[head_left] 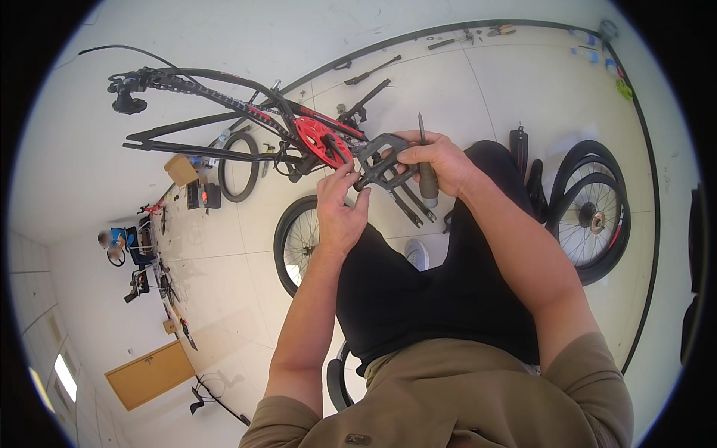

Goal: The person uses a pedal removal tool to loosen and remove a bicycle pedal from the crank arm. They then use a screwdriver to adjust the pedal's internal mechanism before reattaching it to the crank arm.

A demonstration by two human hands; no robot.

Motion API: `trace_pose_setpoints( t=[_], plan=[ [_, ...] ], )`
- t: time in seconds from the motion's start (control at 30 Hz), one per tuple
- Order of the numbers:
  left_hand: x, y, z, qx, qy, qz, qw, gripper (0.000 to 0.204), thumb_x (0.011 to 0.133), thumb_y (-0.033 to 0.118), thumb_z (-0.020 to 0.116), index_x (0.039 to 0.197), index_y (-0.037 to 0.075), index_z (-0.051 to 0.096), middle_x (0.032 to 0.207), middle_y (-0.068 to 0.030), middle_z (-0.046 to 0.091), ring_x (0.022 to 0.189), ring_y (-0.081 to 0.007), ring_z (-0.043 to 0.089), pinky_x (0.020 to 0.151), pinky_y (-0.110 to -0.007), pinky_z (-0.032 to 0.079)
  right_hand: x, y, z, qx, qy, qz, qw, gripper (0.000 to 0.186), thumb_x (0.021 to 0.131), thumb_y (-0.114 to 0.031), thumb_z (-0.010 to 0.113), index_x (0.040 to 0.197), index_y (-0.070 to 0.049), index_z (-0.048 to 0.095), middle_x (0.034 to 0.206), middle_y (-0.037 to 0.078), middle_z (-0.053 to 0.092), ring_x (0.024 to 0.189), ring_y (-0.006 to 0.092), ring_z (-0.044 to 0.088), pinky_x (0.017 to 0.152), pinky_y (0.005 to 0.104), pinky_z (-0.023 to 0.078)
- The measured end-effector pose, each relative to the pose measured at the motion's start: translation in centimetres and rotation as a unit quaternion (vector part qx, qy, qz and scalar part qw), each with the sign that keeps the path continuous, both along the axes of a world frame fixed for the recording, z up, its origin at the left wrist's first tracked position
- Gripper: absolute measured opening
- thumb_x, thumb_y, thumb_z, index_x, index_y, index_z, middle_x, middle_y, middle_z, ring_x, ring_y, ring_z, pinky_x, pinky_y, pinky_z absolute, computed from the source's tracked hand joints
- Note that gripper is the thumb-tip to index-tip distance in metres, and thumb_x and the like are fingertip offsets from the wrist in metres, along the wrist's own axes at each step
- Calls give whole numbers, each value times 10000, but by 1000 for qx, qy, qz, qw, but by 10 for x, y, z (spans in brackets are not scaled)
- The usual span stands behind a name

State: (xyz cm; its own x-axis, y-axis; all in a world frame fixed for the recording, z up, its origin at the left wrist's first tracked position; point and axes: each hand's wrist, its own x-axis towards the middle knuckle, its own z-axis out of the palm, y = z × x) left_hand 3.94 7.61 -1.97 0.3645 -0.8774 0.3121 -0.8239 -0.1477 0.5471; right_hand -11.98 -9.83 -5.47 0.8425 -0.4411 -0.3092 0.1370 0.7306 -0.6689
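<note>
A bicycle frame (224,112) lies across the far left of the white floor, its long axis running left to right, the red chainring (315,140) at its right end. Two wheels (594,209) lean together at the right; another wheel (299,239) lies near the person's black-trousered knee. At the chainring sits a dark pedal (381,160), its long axis sloping from far right down to near left. The right hand (441,160) is curled around the pedal's far side and also grips a screwdriver (426,160), tip pointing away. The left hand (340,213) pinches the pedal's near end with its fingertips.
</note>
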Motion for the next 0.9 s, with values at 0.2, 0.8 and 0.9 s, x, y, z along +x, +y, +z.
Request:
trace_pose_setpoints(
  t=[0.2,0.8,0.9],
  plan=[
    [-1,3,-5,6,74,29,997,332,770,-17,785,1086,6,688,1304,-182,650,1202,-331,629,1035,-401,497,1,2,4,-6,9,0,1000,366,830,-59,715,1191,-8,690,1011,37,738,739,98,646,548,239,452],
    [3,2,-17,-31,52,27,998,367,800,-47,737,1161,-12,676,1296,-175,667,1088,-218,683,909,-325,553,0,5,7,-15,0,-21,1000,415,838,-49,709,1250,-8,674,1012,38,737,729,93,646,540,228,446],
    [-6,-2,-7,-50,50,47,996,344,792,-26,743,1127,-11,663,1253,-185,667,1083,-265,680,900,-350,549,-2,4,8,-9,-5,-22,1000,435,843,-39,704,1275,-6,663,1042,39,740,753,92,640,566,226,452]
  ],
)
